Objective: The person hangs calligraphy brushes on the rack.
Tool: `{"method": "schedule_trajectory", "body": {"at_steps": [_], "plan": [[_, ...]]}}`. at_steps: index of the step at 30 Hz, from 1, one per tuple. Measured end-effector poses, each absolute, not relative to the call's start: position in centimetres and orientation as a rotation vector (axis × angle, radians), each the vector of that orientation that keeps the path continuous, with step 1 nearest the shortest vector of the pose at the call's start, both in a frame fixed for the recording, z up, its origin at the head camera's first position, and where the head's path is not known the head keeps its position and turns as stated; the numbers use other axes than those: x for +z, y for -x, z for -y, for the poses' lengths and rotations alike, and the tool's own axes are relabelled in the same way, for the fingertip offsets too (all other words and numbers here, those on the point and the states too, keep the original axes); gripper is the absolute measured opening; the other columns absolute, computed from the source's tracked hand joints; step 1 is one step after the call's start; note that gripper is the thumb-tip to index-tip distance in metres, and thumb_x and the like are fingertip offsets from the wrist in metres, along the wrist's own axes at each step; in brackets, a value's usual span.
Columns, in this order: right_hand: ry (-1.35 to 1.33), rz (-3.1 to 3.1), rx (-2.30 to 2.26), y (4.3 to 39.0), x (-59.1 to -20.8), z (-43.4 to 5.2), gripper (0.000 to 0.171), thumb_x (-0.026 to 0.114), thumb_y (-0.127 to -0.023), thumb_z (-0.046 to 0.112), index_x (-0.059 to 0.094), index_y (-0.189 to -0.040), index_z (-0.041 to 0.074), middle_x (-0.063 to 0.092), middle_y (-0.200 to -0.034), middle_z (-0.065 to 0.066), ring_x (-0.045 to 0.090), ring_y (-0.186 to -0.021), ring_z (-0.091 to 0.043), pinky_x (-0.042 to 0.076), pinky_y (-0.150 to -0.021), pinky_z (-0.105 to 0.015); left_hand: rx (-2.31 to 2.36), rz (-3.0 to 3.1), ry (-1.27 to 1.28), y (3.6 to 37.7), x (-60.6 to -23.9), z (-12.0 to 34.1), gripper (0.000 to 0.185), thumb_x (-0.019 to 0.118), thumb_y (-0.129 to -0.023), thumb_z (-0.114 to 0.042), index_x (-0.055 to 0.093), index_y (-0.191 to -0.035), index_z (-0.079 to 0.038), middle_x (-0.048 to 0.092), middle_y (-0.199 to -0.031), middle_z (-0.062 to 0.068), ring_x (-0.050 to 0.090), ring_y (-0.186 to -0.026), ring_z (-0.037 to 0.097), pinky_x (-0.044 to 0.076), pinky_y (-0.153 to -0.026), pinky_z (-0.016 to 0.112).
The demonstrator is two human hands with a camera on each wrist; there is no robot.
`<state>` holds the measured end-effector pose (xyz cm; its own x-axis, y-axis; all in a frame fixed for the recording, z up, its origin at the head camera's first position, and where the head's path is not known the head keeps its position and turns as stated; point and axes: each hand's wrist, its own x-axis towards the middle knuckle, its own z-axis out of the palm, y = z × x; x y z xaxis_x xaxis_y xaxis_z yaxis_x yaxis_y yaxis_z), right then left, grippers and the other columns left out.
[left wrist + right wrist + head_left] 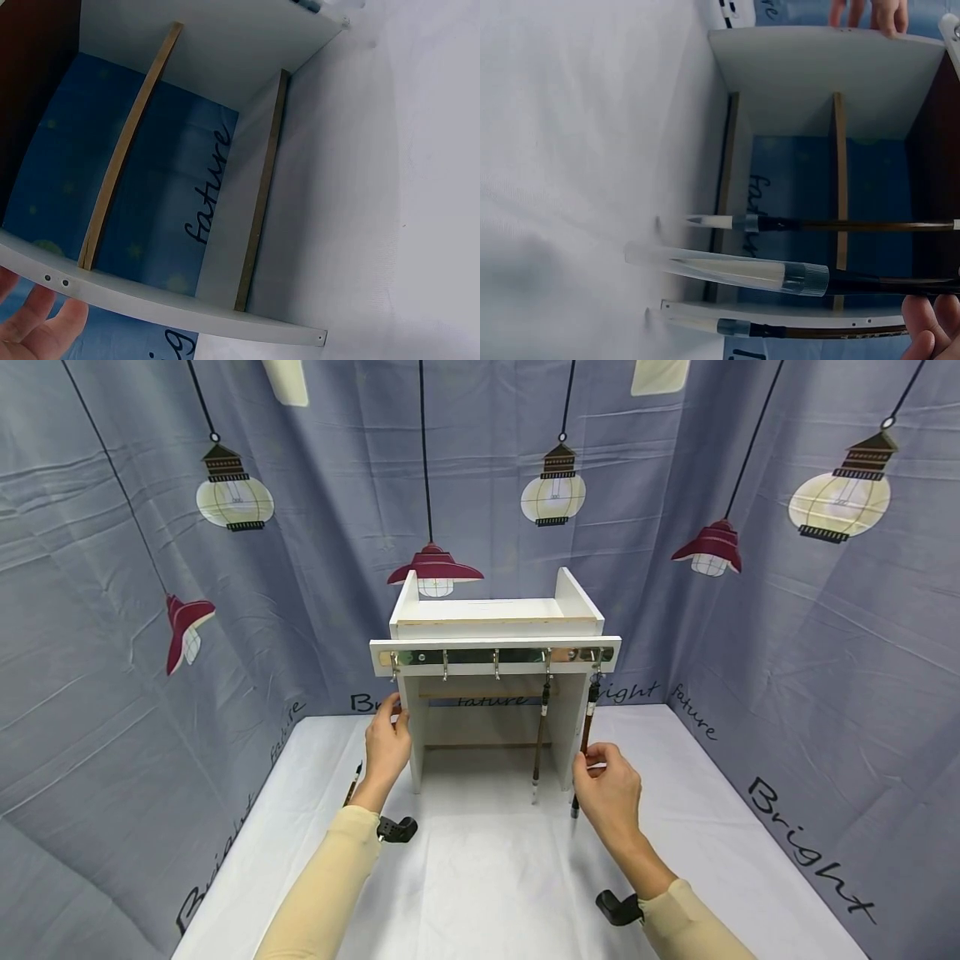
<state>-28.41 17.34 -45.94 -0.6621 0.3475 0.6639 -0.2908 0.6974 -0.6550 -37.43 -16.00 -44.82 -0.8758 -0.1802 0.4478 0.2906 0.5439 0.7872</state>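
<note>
A white wooden rack (500, 629) carries a metal strip with several hooks. Capped Chinese writing brushes hang at its right side; one writing brush (540, 735) hangs left of another. My right hand (615, 785) holds the brown-handled writing brush (587, 727) at the far right by fingertips. Seen from the right wrist, its large clear-capped brush tip (731, 271) points at the table, between two thinner writing brushes. My left hand (387, 743) touches the rack's left side panel. From the left wrist, its fingertips (71, 319) rest at that panel's outer face.
Another writing brush (352, 783) lies on the white tabletop (487, 877), partly behind my left forearm. Wooden crossbars (127, 150) span the rack's inside. A patterned blue-grey curtain (480, 460) stands behind and on both sides.
</note>
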Motion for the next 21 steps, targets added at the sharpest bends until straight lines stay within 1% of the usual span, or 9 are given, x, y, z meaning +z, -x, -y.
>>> {"method": "schedule_trajectory", "body": {"at_steps": [6, 13, 21], "plan": [[0.043, 2.08, 0.997, 28.4, -45.9, -16.7, 0.011, 0.074, -0.087, 0.009, 0.068, -0.093, 0.004, 0.076, -0.082, -0.009, 0.073, -0.064, -0.022, 0.054, -0.068, -0.041, -1.292, 2.3, 0.087, 37.5, -44.9, 16.0, 0.042, 0.05, -0.11, -0.021, 0.049, -0.15, -0.008, 0.064, -0.132, 0.021, 0.068, -0.108, 0.04, 0.056, -0.086, 0.052], [0.003, 2.081, 1.009, 28.4, -45.4, -15.7, 0.01, 0.075, -0.086, 0.009, 0.068, -0.092, 0.005, 0.075, -0.08, -0.007, 0.072, -0.063, -0.018, 0.054, -0.065, -0.034, -1.311, 2.297, 0.085, 37.5, -45.1, 16.1, 0.042, 0.049, -0.11, -0.02, 0.049, -0.15, -0.008, 0.064, -0.132, 0.02, 0.069, -0.106, 0.039, 0.056, -0.083, 0.052], [-0.044, 2.08, 1.011, 28.4, -45.4, -15.2, 0.01, 0.075, -0.086, 0.008, 0.067, -0.092, 0.004, 0.074, -0.079, -0.007, 0.071, -0.061, -0.016, 0.054, -0.062, -0.031, -1.308, 2.296, 0.091, 37.6, -45.1, 16.1, 0.042, 0.049, -0.11, -0.02, 0.049, -0.15, -0.008, 0.064, -0.132, 0.02, 0.068, -0.105, 0.039, 0.056, -0.082, 0.051]]}}
